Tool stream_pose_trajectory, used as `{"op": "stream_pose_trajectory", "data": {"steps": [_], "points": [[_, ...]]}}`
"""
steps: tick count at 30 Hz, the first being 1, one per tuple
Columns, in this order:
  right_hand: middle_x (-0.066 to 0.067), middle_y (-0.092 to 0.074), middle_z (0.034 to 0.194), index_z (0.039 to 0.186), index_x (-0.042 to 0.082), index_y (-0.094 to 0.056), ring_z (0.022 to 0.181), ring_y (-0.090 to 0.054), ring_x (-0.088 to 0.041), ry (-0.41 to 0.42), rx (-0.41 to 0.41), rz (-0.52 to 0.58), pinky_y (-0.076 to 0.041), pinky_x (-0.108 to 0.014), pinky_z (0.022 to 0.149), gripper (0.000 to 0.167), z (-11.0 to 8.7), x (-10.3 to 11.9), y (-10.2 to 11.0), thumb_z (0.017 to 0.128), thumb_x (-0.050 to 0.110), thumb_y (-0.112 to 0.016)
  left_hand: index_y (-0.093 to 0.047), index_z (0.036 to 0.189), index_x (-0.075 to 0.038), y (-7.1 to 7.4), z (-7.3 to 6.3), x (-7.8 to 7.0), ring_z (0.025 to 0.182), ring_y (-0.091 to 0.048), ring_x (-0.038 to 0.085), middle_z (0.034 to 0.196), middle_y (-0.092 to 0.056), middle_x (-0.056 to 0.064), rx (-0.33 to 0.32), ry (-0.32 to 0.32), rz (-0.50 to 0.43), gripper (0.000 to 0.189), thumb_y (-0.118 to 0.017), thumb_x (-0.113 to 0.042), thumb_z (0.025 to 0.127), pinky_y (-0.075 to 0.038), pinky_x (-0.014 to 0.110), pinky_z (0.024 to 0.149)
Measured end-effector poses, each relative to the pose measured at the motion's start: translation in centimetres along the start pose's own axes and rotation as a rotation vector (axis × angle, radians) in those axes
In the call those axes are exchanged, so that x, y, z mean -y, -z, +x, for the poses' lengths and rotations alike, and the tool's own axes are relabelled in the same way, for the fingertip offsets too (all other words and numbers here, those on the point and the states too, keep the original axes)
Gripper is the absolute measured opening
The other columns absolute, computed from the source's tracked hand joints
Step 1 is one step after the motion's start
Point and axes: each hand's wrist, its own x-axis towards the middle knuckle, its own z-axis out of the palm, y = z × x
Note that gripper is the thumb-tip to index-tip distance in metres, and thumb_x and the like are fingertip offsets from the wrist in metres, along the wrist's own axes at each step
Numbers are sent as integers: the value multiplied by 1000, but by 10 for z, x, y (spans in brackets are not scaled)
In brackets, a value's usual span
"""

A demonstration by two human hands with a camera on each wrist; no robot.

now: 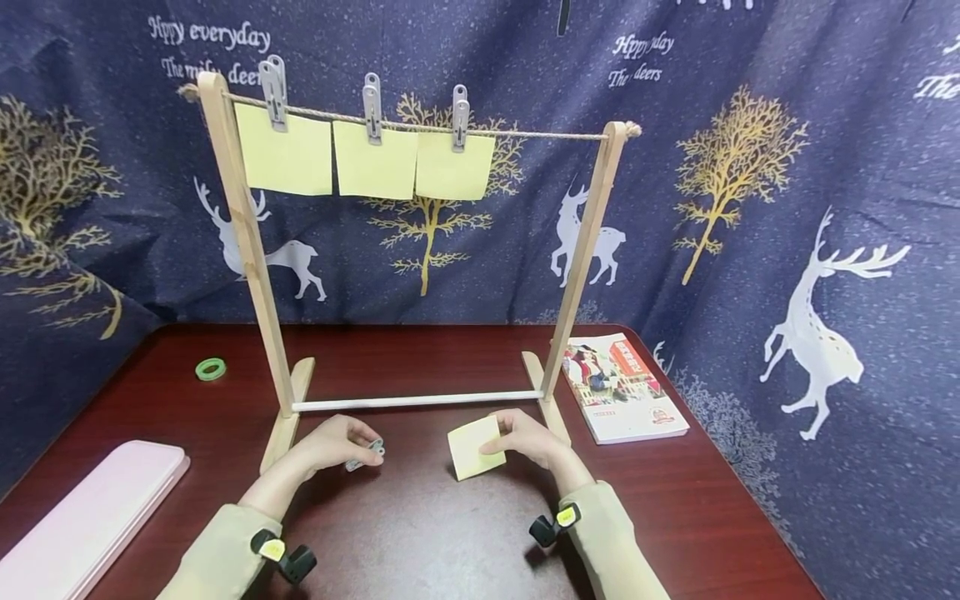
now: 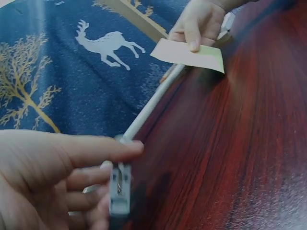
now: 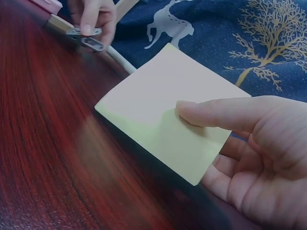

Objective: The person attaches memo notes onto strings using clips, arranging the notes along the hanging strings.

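A grey clothespin (image 2: 120, 189) is pinched between the thumb and fingers of my left hand (image 1: 335, 442), low over the table in front of the wooden rack. My right hand (image 1: 531, 437) holds a yellow sticky note (image 3: 158, 120) by one edge, thumb on its face and fingers behind. The two hands are apart, the note to the right of the clothespin. Above them, a twine line (image 1: 543, 134) runs between the posts of the wooden rack (image 1: 258, 258). Three yellow notes (image 1: 288, 158) hang from it at its left and middle, each under a grey clothespin (image 1: 372, 108).
A white crossbar (image 1: 420, 402) joins the rack's feet just behind the hands. On the left lie a pale pink case (image 1: 97, 517) and a green ring of tape (image 1: 211, 369). A booklet (image 1: 626, 392) lies right of the rack. Behind hangs a dark blue patterned cloth (image 1: 480, 267).
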Motion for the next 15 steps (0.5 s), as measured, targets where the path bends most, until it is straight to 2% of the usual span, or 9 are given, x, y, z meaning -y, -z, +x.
{"op": "stream_pose_trajectory", "data": {"steps": [4, 7, 10, 15], "points": [[7, -70, 84, 104, -15, -59, 76, -65, -6, 14, -9, 5, -52, -21, 70, 27, 0, 2, 1, 82, -3, -68, -70, 106, 1, -1, 11, -3, 79, -59, 12, 88, -69, 5, -41, -12, -1, 37, -81, -19, 77, -47, 28, 64], [6, -70, 84, 103, -14, -59, 76, -66, -6, 22, -18, 1, -52, -20, 69, 25, 0, 2, 3, 82, -2, -68, -69, 108, -1, -2, 18, -6, 79, -59, 13, 89, -69, 4, -62, -44, 2, 38, -81, -19, 78, -47, 28, 66], [6, -70, 83, 102, -15, -59, 74, -66, -5, 28, -26, -2, -51, -20, 66, 25, 0, 3, 4, 83, -2, -67, -69, 110, 0, -3, 25, -8, 82, -61, 12, 91, -70, 5, -85, -92, 6, 39, -81, -19, 78, -48, 28, 70], [7, -69, 82, 101, -13, -60, 75, -64, -5, 26, -65, -9, -51, -20, 68, 23, 0, 4, 6, 83, -1, -67, -69, 111, 1, -5, 37, -17, 81, -65, 12, 96, -72, 9, -145, -160, -19, 40, -81, -17, 78, -51, 27, 70]]}}
